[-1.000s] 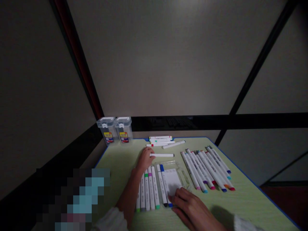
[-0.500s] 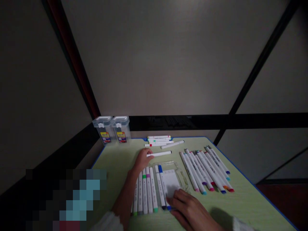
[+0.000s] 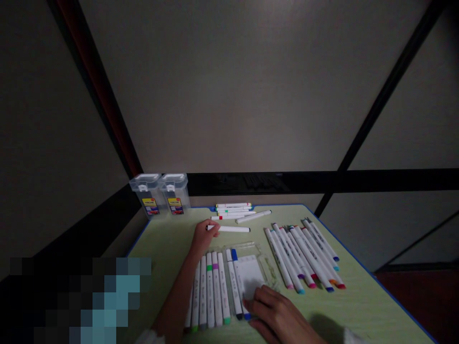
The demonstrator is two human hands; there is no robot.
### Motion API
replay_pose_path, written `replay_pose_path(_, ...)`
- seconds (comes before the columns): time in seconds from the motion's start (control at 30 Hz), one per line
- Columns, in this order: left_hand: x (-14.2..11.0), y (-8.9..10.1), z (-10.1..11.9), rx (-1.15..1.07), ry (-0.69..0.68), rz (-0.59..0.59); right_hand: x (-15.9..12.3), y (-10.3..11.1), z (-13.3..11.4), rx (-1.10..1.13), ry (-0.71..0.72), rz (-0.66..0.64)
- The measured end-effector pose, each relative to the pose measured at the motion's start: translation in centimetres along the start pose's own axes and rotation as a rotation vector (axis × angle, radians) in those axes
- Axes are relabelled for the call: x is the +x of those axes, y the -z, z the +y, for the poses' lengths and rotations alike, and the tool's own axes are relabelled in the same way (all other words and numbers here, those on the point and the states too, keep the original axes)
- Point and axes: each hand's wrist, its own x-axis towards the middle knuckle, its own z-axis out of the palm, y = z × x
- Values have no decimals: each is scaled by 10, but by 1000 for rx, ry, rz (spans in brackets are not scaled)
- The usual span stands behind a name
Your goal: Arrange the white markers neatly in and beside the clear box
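My left hand [image 3: 202,238] pinches the left end of a white marker [image 3: 229,229] that lies crosswise just above the green table [image 3: 168,243]. My right hand [image 3: 281,316] rests with curled fingers on the near edge of a clear plastic case [image 3: 251,272] that holds two markers, one with a blue cap. Left of the case, under my left forearm, lie several white markers in a row [image 3: 208,291] with green, pink and grey caps.
Two clear lidded boxes [image 3: 160,195] with yellow labels stand at the table's far left corner. A small pile of markers [image 3: 233,211] lies at the far edge. A fanned row of several markers [image 3: 304,255] lies on the right. A blurred patch covers the lower left.
My left hand has drawn the crosswise marker a little to the left. My right hand stays on the case. The view has shifted slightly.
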Motion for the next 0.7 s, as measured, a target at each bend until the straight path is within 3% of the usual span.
replay_pose_path(0.2, -5, -2, 6, -282, 136, -30, 1, 4, -1, 36, -2, 19)
replay_pose_path(0.37, -5, -4, 16, -337, 155, -115, -2, 6, -2, 41, 19, 60)
replay_pose_path(0.53, -5, -2, 21, -369, 178, -213, -4, 6, 3, 28, 45, 192)
replay_pose_path(0.7, -8, -6, 15, -334, 217, -320, -6, 0, 19, 14, 35, 432)
